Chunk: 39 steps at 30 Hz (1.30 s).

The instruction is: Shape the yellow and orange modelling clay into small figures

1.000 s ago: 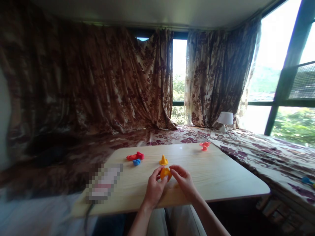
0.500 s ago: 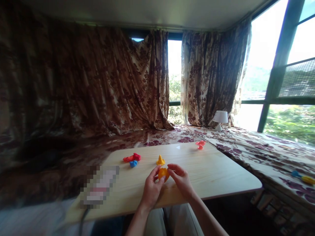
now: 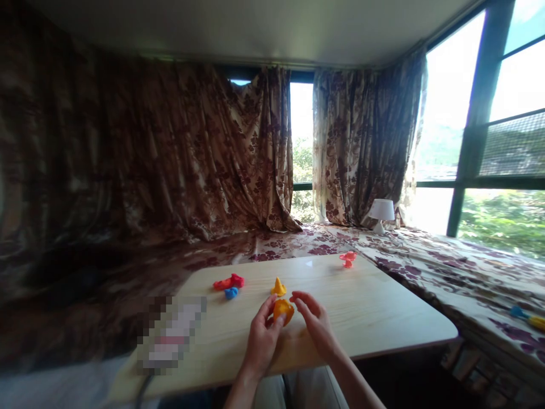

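Note:
My left hand (image 3: pixel 264 329) is closed around a cupped orange-yellow piece of what looks like modelling clay (image 3: pixel 283 311), thumb on its near side. Just to the right of it is my right hand (image 3: pixel 314 317), its thumb and fingertips drawn together in a pinch and slightly apart from the piece. Whatever is between those fingertips is too small to make out. Beyond both hands, a pointed yellow clay piece (image 3: pixel 279 287) stands on the pale wooden table (image 3: pixel 374 307).
Red clay pieces (image 3: pixel 230 282) and a blue lump (image 3: pixel 230 293) lie at the table's left. A coral-pink shape (image 3: pixel 348 259) stands near the far right edge. A blurred pixelated object (image 3: pixel 172 335) with a cable lies front left. A white lamp (image 3: pixel 382 211) stands farther back.
My right hand has drawn slightly away from the orange-yellow piece, widening the gap. My left hand still holds it. The whole view has tilted up a little.

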Each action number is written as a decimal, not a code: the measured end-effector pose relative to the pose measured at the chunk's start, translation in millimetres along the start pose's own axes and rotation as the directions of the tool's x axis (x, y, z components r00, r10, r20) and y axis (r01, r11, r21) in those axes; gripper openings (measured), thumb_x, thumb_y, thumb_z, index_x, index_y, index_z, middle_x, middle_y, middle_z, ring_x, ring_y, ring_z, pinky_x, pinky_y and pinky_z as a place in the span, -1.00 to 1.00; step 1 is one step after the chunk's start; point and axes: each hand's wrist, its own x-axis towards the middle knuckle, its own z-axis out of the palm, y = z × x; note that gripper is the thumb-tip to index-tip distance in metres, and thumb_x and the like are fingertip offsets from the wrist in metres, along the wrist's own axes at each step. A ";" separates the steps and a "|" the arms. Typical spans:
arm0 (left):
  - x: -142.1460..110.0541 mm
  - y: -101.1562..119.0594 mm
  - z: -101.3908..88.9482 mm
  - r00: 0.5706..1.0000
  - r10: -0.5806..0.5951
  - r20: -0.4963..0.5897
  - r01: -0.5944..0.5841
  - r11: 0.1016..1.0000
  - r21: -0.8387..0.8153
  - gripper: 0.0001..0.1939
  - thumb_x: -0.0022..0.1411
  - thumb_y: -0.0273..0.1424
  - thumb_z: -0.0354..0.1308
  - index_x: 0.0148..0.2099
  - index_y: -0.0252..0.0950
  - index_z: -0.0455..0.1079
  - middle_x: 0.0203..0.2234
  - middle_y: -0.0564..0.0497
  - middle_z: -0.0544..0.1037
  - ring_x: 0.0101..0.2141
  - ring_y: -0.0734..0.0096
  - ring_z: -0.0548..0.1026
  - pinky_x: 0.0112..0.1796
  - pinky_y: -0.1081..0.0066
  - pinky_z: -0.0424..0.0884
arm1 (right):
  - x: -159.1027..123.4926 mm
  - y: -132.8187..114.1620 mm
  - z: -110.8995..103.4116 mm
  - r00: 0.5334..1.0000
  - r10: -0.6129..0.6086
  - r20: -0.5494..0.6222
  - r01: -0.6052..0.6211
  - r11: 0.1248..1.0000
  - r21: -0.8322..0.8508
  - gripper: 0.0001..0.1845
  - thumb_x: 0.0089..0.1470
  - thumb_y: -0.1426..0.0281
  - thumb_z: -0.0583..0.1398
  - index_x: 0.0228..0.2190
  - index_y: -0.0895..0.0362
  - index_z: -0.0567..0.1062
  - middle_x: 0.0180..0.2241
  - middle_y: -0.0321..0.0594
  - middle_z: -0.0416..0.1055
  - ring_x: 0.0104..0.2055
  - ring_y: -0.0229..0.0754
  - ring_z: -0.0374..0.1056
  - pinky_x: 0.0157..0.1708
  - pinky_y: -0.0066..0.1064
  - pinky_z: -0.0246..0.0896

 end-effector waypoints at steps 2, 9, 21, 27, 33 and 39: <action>0.3 1.8 0.5 1.000 0.001 -0.025 -0.001 1.000 0.001 -0.49 0.00 -0.32 0.24 0.04 -0.27 0.32 -0.01 -0.11 0.45 -0.02 0.18 0.40 -0.03 0.28 0.35 | 0.0 1.2 -0.2 1.000 0.002 0.018 -0.002 1.000 -0.004 -0.67 -0.12 0.19 0.27 -0.34 0.16 0.54 -0.34 -0.13 0.52 -0.25 -0.05 0.42 -0.23 -0.28 0.32; -1.1 4.4 0.5 1.000 -0.007 -0.019 0.008 0.999 0.034 -0.48 0.03 -0.29 0.21 0.06 -0.28 0.28 -0.03 -0.11 0.46 -0.03 0.22 0.42 -0.05 0.33 0.35 | 1.2 5.1 1.0 1.000 -0.025 -0.014 0.025 1.000 0.000 -0.65 -0.18 0.15 0.29 -0.37 0.14 0.54 -0.38 -0.16 0.51 -0.31 -0.08 0.41 -0.28 -0.29 0.33; -2.8 4.3 -1.6 0.988 0.102 -0.118 -0.080 0.981 0.178 -0.52 0.07 -0.20 0.15 0.03 -0.26 0.31 0.08 -0.14 0.33 0.09 0.17 0.27 -0.03 0.30 0.30 | 0.9 7.5 1.1 0.993 0.002 0.122 0.003 0.999 -0.040 -0.69 -0.12 0.15 0.26 -0.47 0.17 0.51 -0.46 -0.22 0.47 -0.34 -0.12 0.38 -0.30 -0.35 0.28; -2.6 16.6 1.3 0.997 0.050 -0.063 -0.038 0.985 0.169 -0.59 0.11 -0.16 0.07 -0.06 -0.28 0.40 -0.05 -0.09 0.47 0.01 0.23 0.36 -0.01 0.35 0.27 | -3.9 -3.6 1.8 0.982 0.066 0.176 -0.065 0.998 -0.012 -0.71 -0.15 0.17 0.27 -0.51 0.17 0.52 -0.54 -0.26 0.45 -0.44 -0.16 0.36 -0.41 -0.40 0.27; -2.4 16.1 2.3 0.998 -0.033 0.062 0.023 0.987 0.159 -0.70 0.03 -0.19 0.16 -0.30 -0.33 0.48 -0.46 -0.01 0.56 -0.40 0.35 0.46 -0.36 0.45 0.34 | -4.7 -6.6 0.6 0.977 0.128 0.173 -0.130 0.992 -0.004 -0.79 -0.16 0.25 0.25 -0.54 0.16 0.52 -0.56 -0.31 0.43 -0.46 -0.21 0.32 -0.45 -0.46 0.22; -3.0 16.6 -0.1 0.995 -0.071 0.073 0.063 0.992 0.109 -0.75 0.00 -0.22 0.19 -0.39 -0.32 0.43 -0.55 0.09 0.47 -0.48 0.47 0.38 -0.41 0.51 0.28 | -4.2 -3.4 -2.2 0.978 0.150 0.142 -0.156 0.987 0.033 -0.76 -0.13 0.24 0.24 -0.42 0.14 0.54 -0.44 -0.28 0.48 -0.36 -0.18 0.35 -0.34 -0.42 0.24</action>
